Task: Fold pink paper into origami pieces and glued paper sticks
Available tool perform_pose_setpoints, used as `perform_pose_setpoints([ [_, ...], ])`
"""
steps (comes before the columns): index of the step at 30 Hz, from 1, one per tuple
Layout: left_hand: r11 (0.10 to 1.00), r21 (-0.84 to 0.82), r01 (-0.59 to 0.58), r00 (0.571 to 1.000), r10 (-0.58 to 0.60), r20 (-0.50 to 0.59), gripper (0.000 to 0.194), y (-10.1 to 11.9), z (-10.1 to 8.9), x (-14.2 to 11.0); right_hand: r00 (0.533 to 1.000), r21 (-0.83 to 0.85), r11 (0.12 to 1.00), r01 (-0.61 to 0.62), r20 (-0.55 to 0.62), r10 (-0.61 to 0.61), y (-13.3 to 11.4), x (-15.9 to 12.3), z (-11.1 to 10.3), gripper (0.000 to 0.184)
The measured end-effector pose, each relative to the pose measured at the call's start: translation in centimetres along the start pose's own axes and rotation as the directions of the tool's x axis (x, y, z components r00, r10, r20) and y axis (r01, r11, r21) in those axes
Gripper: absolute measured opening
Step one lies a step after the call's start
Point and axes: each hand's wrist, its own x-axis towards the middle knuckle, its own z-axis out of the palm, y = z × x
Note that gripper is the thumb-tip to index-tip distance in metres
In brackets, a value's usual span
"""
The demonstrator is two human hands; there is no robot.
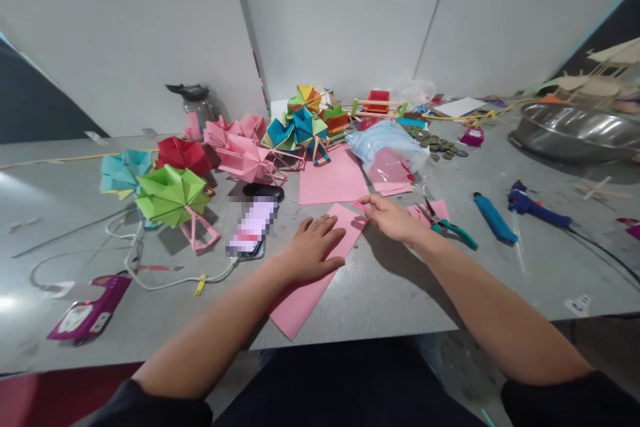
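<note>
A pink paper sheet (306, 293) lies on the grey table (380, 287) in front of me, one corner hanging over the near edge. My left hand (313, 248) lies flat on it with fingers stretched out, pressing it down. My right hand (393, 217) is at the sheet's far right corner, fingers pinched on the pink paper's edge. Green-handled pliers (453, 227) lie just right of that hand on another small pink piece. A second pink sheet (331, 180) lies beyond, flat.
Folded paper models, green (170, 197), blue (125, 170), red (183, 153), pink (243, 153), crowd the left and back. A phone (253, 227), white cable, purple pack (90, 313), plastic bag (387, 150), coins, blue cutter (495, 217), glue gun (537, 208) and steel bowl (580, 130) surround.
</note>
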Motion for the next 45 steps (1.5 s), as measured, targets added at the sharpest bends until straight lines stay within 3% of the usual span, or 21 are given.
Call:
perform_pose_setpoints([
  [5,0.998,0.018,0.053,0.998,-0.054,0.013,0.068,0.2,0.0,0.0,0.997,-0.223,0.973,0.067,0.057,-0.055,-0.8,-0.9,1.0,0.026],
  [13,0.998,0.046,0.053,0.998,-0.054,0.019,0.073,-0.1,0.4,0.2,0.965,-0.496,0.839,0.224,0.235,-0.119,-2.4,-2.8,2.0,0.021],
  [22,0.993,0.079,0.084,0.993,-0.09,0.077,0.077,0.2,0.3,0.4,0.999,-0.638,0.77,-0.007,0.025,0.03,-2.8,-1.6,1.3,0.029],
  [28,0.994,0.073,0.077,0.994,-0.082,0.071,0.075,-0.1,0.1,0.4,0.995,-0.663,0.744,-0.091,-0.084,0.046,-2.0,-1.0,0.6,0.028],
  [32,0.997,0.07,0.037,0.999,-0.04,0.03,0.061,-1.2,-0.1,0.7,0.992,-0.659,0.747,-0.09,-0.125,0.01,-2.0,-0.9,0.3,0.035],
  [38,0.993,0.077,0.085,0.996,-0.088,0.034,0.059,-2.1,-0.1,1.2,0.994,-0.627,0.772,0.108,0.054,-0.095,-3.0,-1.8,1.3,0.027],
  [45,0.993,0.074,0.088,0.994,-0.092,0.052,0.06,-1.9,0.0,1.4,0.955,-0.559,0.78,0.282,0.238,-0.175,-3.9,-3.4,3.4,0.025],
])
